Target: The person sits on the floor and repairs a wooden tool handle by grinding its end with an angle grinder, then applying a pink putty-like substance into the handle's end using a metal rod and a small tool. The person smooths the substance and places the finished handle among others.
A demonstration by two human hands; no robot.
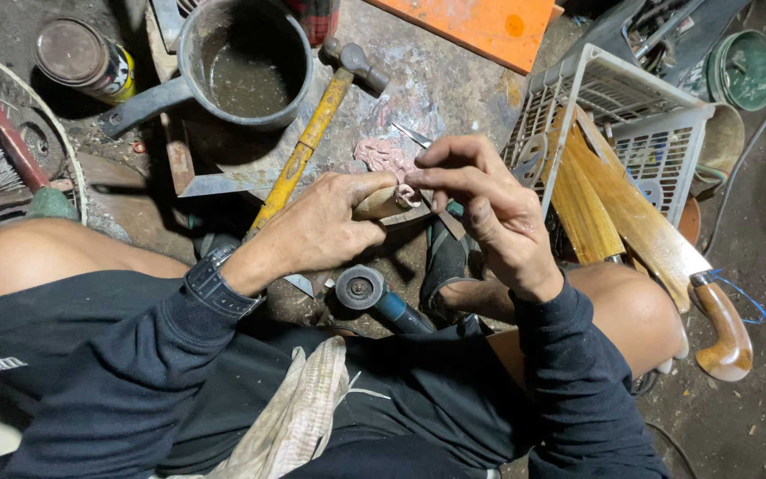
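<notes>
My left hand (316, 229) grips a small pale wooden piece (381, 203), its end smeared with pink paste. My right hand (489, 206) hovers over that end, fingers pinched around a thin metal blade (413, 136) whose tip pokes out behind the fingers. A lump of the same pink paste (381, 154) lies on the stained metal plate (436, 84) just beyond both hands. Dark sleeves cover both arms, and a watch sits on the left wrist.
A yellow-handled hammer (312, 133) lies left of the hands. A grey pot (241, 66), a tin can (82, 58), a white plastic basket (618, 115) with wooden sheaths and a long knife (667, 257), a grinder (367, 293), an orange board (480, 27).
</notes>
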